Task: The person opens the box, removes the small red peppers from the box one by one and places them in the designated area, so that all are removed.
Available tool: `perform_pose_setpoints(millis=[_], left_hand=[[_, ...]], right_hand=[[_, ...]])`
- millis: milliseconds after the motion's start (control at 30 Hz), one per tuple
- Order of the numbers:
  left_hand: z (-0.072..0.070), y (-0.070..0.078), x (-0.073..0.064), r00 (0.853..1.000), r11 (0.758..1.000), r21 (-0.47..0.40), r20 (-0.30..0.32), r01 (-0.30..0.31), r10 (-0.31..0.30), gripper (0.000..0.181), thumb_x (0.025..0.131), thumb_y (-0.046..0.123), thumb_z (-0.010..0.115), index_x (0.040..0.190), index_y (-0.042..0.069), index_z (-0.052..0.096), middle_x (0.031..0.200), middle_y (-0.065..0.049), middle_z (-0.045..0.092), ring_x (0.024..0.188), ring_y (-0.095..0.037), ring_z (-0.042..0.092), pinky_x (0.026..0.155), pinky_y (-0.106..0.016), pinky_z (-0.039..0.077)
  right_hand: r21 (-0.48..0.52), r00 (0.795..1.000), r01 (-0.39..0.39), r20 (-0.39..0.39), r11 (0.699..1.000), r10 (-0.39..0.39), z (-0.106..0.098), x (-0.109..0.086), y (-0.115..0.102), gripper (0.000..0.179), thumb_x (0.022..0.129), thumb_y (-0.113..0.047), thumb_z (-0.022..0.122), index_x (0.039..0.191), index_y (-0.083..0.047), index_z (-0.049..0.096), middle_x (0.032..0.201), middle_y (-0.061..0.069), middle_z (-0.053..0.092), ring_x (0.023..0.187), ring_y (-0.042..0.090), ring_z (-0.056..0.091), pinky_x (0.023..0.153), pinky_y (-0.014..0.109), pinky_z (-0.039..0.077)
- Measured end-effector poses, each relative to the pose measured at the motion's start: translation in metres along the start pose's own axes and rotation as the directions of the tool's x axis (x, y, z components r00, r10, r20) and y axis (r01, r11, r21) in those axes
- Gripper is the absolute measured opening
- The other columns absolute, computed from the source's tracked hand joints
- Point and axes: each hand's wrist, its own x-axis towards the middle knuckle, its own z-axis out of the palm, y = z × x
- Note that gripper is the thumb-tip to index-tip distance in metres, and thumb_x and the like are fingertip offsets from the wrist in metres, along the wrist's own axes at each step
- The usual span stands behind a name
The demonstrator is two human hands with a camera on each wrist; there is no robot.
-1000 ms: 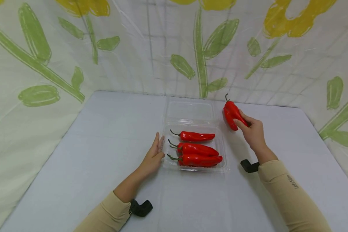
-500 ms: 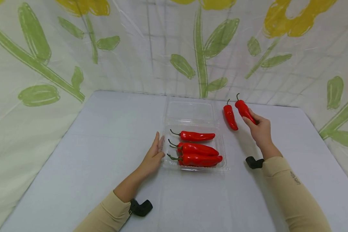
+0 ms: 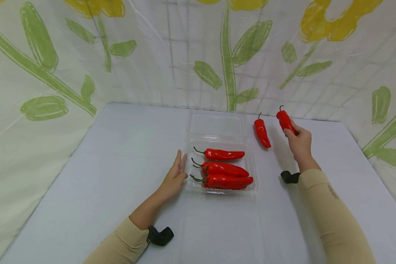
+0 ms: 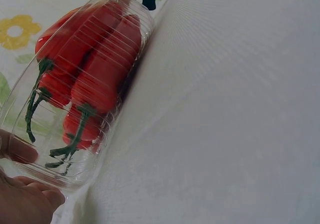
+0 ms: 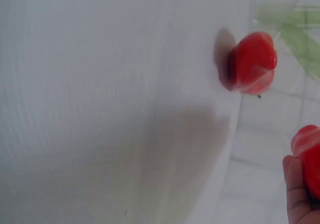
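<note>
In the head view my right hand (image 3: 300,141) pinches a red pepper (image 3: 284,121) near its pointed end, its green stem toward the back. Another red pepper (image 3: 262,132) lies on the table just left of it. My left hand (image 3: 172,179) rests against the left side of a clear plastic clamshell box (image 3: 255,185), its fingers straight along the wall. Inside the box lie several red peppers (image 3: 225,169), stems to the left. The left wrist view shows peppers (image 4: 102,76) through the clear wall. In the right wrist view the held pepper (image 5: 311,151) is partly cut off.
The box's open lid (image 3: 216,125) lies flat behind it. A white cloth (image 3: 135,146) covers the table. A curtain (image 3: 145,73) with painted yellow flowers hangs along the back edge, and dark wrist cameras (image 3: 161,236) sit on both wrists.
My right hand has moved right with its pepper, away from the other pepper on the table, which it overlapped a second ago. The left hand and the box have stayed put.
</note>
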Motion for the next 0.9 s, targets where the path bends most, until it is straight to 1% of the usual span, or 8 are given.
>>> perform_pose_setpoints(millis=[100,133,267,367,567,733,800,900], left_hand=[[0.0,0.0,0.0,1.0,1.0,-0.003,0.001,0.001,-0.001,0.076,0.084,-0.006,0.031,0.149,0.005,-0.008,0.156,-0.015,0.011,0.145,-0.024,0.006,0.116,-0.047,0.005],[0.0,0.0,0.0,1.0,1.0,-0.006,0.002,0.001,-0.001,0.076,0.084,-0.006,0.031,0.149,0.005,-0.008,0.156,-0.015,0.011,0.145,-0.024,0.006,0.116,-0.047,0.005],[0.0,-0.001,0.001,1.0,1.0,-0.008,0.005,0.0,0.0,0.077,0.084,-0.006,0.031,0.149,0.004,-0.009,0.156,-0.016,0.011,0.144,-0.025,0.006,0.116,-0.047,0.006],[0.0,0.0,0.0,1.0,1.0,-0.007,0.003,0.003,-0.003,0.076,0.084,-0.006,0.031,0.149,0.004,-0.009,0.156,-0.015,0.011,0.144,-0.025,0.006,0.116,-0.047,0.006],[0.0,0.0,0.0,1.0,1.0,0.004,-0.002,0.006,-0.006,0.076,0.084,-0.006,0.031,0.149,0.004,-0.008,0.156,-0.015,0.012,0.145,-0.025,0.006,0.116,-0.048,0.005],[0.0,0.0,0.0,1.0,1.0,0.005,-0.002,0.011,-0.011,0.076,0.084,-0.006,0.031,0.149,0.005,-0.008,0.156,-0.015,0.012,0.145,-0.026,0.005,0.116,-0.048,0.004],[0.0,0.0,0.0,1.0,1.0,0.005,-0.001,0.013,-0.013,0.076,0.085,-0.006,0.031,0.149,0.005,-0.008,0.156,-0.014,0.012,0.145,-0.026,0.005,0.116,-0.048,0.003],[0.0,0.0,0.0,1.0,1.0,0.005,0.0,0.012,-0.012,0.076,0.085,-0.006,0.031,0.149,0.005,-0.008,0.156,-0.015,0.012,0.145,-0.026,0.005,0.116,-0.049,0.003]], right_hand=[[-0.033,1.0,-0.004,0.004,0.999,0.004,0.0,0.006,0.002,0.049,0.094,-0.027,0.047,0.141,-0.021,0.035,0.143,0.011,0.044,0.105,0.018,0.053,0.082,0.015,0.046],[-0.048,1.0,-0.005,0.012,0.999,0.006,-0.001,0.008,0.002,0.049,0.094,-0.026,0.046,0.141,-0.02,0.034,0.144,0.012,0.044,0.11,0.021,0.051,0.085,0.017,0.046],[-0.109,0.997,-0.008,0.074,0.994,0.016,-0.003,0.015,0.006,0.051,0.095,-0.025,0.044,0.143,-0.018,0.027,0.146,0.018,0.038,0.125,0.032,0.039,0.1,0.038,0.044],[-0.154,0.991,0.005,0.134,0.988,0.016,-0.003,0.02,0.008,0.054,0.096,-0.024,0.043,0.145,-0.017,0.022,0.148,0.022,0.032,0.13,0.038,0.033,0.105,0.048,0.038],[-0.22,0.979,0.041,0.202,0.975,0.004,0.0,0.027,0.01,0.056,0.096,-0.021,0.044,0.147,-0.014,0.02,0.148,0.026,0.028,0.131,0.043,0.03,0.105,0.051,0.036],[-0.277,0.961,0.034,0.272,0.96,0.045,0.003,0.03,0.012,0.058,0.097,-0.022,0.044,0.147,-0.013,0.016,0.148,0.029,0.024,0.132,0.044,0.027,0.107,0.053,0.032],[-0.298,0.956,0.031,0.286,0.954,0.058,0.004,0.031,0.014,0.059,0.097,-0.022,0.044,0.147,-0.012,0.015,0.148,0.03,0.024,0.131,0.045,0.027,0.106,0.053,0.032],[-0.343,0.955,0.069,0.293,0.937,0.037,0.006,0.031,0.014,0.059,0.096,-0.021,0.044,0.147,-0.009,0.017,0.146,0.032,0.027,0.128,0.045,0.03,0.105,0.054,0.034]])
